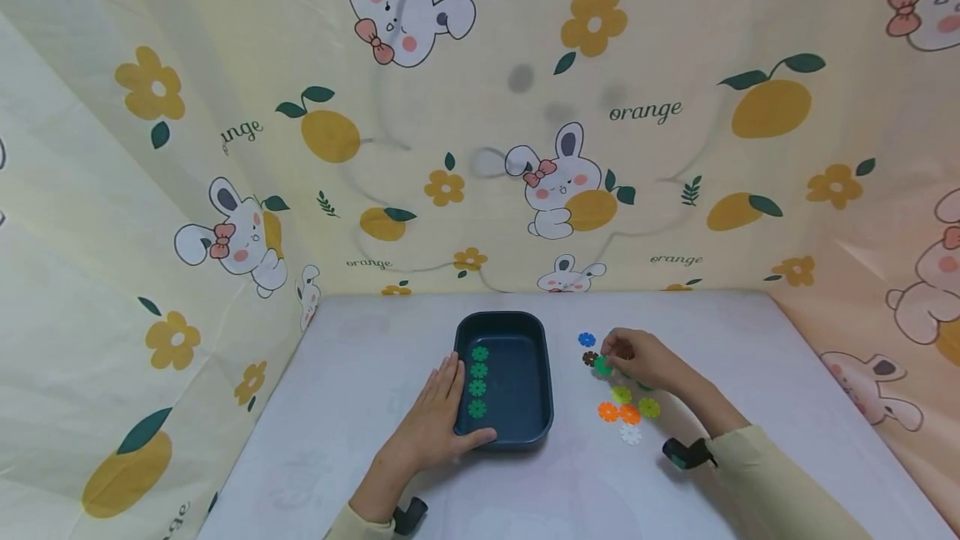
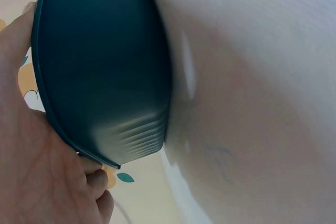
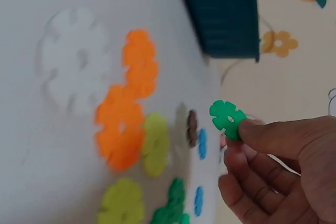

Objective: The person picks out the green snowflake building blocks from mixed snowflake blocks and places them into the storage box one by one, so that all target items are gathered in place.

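Observation:
A dark teal rectangular tray (image 1: 503, 441) stands on the table with several green flower-shaped plastic discs (image 1: 477, 388) in a column along its left side. My left hand (image 1: 431, 419) rests against the tray's left wall, fingers extended along it and thumb across the near rim. In the right wrist view, thumb and fingers of my right hand (image 3: 278, 166) pinch a green flower-shaped disc (image 3: 227, 118) by its edge, raised off the table. Below that hand lie loose discs: orange (image 1: 629, 414), yellow-green (image 1: 649, 407), white (image 1: 631, 434), brown (image 1: 590, 358) and blue (image 1: 587, 340).
The white table (image 1: 360, 357) reaches back to a patterned cloth (image 1: 450, 223) that hangs behind and along both sides. More green discs (image 3: 170, 203) lie among the loose pieces, partly hidden from the head view by my right hand. The loose discs are right of the tray.

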The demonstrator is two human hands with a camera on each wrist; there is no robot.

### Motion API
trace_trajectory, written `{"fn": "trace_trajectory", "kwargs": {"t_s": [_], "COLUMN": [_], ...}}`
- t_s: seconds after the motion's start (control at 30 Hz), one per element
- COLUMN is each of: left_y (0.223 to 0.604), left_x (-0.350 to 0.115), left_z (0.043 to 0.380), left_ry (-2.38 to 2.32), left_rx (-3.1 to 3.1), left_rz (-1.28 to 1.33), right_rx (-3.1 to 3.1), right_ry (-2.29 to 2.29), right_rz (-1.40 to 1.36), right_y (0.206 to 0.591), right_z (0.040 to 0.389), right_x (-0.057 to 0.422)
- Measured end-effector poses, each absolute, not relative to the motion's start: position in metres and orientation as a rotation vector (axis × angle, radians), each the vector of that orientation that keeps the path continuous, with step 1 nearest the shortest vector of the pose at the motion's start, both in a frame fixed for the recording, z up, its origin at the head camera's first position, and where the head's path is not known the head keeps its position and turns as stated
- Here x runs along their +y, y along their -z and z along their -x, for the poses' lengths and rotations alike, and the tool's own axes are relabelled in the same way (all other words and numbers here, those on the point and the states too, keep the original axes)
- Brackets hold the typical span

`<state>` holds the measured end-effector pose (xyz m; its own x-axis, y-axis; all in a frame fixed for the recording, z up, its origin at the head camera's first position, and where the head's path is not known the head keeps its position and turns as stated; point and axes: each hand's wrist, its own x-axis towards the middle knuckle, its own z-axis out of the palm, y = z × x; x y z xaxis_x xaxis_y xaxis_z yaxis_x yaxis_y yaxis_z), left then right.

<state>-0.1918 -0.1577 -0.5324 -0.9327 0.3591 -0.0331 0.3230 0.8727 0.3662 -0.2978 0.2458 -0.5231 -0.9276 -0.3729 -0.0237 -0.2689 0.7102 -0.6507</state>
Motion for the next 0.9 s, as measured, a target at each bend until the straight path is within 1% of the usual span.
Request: {"fn": "trace_trajectory", "kwargs": {"t_s": [0.27,0.53,0.9], "left_y": [0.533,0.534,0.533], "left_x": [-0.159,-0.158,-0.159], "left_z": [0.192,0.192,0.192], "left_ry": [-0.546,-0.538,-0.558], "left_rx": [2.939,2.945,2.938], "left_rz": [-0.540,-0.536,-0.545], "right_rx": [2.711,2.583,2.441], "right_ry": [1.149,1.285,1.301], "right_rz": [0.649,0.701,0.911], "right_y": [0.505,0.493,0.492], "right_z": [0.297,0.298,0.298], "right_x": [0.229,0.203,0.161]}}
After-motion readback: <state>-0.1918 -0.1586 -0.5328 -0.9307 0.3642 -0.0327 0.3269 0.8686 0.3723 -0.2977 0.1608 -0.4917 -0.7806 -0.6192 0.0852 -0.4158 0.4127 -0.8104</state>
